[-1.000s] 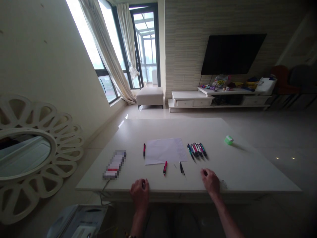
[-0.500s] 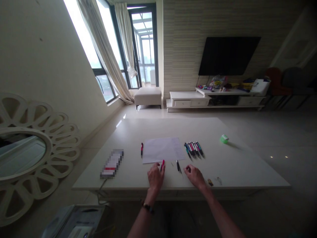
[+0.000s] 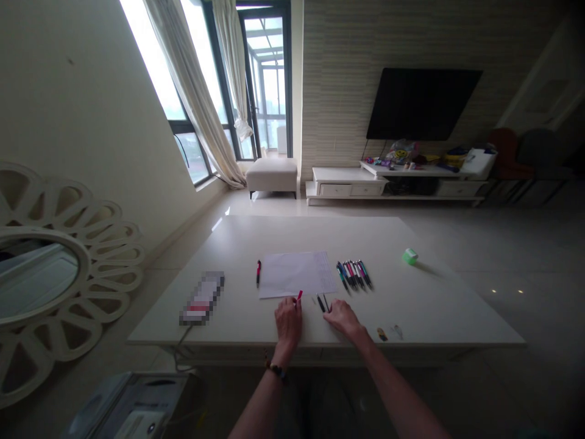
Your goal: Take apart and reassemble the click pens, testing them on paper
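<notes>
White table (image 3: 439, 305): bears the whole lot; surface looks smooth, so round items would likely roll.
Sheet of paper (image 3: 295, 274): centre of the dial, twelve being away from the person; flat, presumably limp and easily creased.
Phone (image 3: 202, 299): between eight and nine o'clock, blurred, out of the way.
Left hand (image 3: 289, 320): six o'clock, fingers bent about the red pen part (image 3: 300, 295), which they seem to grasp.
Right hand (image 3: 342, 317): between four and five, fingertips at the near end of the thin dark stick (image 3: 326, 302); pinched or merely touched, cannot tell.
Row of pens (image 3: 354, 275): three o'clock, side by side, just beyond the right hand.
Green tub (image 3: 410, 256): between two and three, well apart.
Red-and-black pen (image 3: 258, 274): nine o'clock, just beside the sheet.
Red pen part: six o'clock, near edge of the sheet; likely light, stiff, slick plastic, best held mid-barrel; lower portion hidden by fingers.
Black pen part (image 3: 320, 303): five o'clock, close beside the stick, crowding any grip there.
Dark-yellow trinket (image 3: 382, 334): four o'clock, near table edge.
Thin dark stick: five o'clock; probably very light, perhaps bendable; best taken near one end.
</notes>
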### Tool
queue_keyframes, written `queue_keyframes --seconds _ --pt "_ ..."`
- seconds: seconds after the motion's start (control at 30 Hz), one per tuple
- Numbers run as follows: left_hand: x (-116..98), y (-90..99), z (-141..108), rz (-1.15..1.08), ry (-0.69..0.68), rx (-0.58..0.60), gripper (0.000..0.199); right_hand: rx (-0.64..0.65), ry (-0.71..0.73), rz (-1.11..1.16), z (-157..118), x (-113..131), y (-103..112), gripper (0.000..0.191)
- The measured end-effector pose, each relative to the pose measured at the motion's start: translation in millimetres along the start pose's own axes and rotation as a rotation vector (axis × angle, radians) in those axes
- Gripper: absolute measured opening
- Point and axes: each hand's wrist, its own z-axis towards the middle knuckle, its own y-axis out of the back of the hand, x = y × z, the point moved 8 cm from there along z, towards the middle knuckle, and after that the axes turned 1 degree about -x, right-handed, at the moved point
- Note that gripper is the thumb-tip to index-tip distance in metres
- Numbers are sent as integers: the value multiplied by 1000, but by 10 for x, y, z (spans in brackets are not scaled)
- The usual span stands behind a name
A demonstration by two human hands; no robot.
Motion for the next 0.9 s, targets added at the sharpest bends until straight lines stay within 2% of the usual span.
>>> queue_keyframes --seconds 0.1,0.2,0.27,0.33,0.4,0.47,0.53,0.7,0.9 --pt "19 -1 5 -84 1 -18 31 -20 -39 -16 30 2 -11 13" --pt "66 -18 -4 -193 21 -13 28 -48 -69 85 70 -24 6 6" --pt "89 -32 -20 -276 31 -5 27 -49 -65 165 98 -44 21 9" --pt "89 -41 -40 -346 24 -2 25 -47 -61 339 112 -58 46 12" --pt "74 -47 -58 -393 10 2 23 -73 -38 625 101 -27 108 17" --pt "50 -52 -71 -422 -6 12 21 -121 25 903 60 72 215 23" --pt "27 -50 -77 -440 -21 23 20 -162 113 1027 1 230 339 29" --pt "-5 -43 -85 -481 -60 35 20 -249 225 1003 -112 558 531 35" --pt "-2 -68 -99 -498 -85 39 21 -212 294 868 -123 676 448 33"
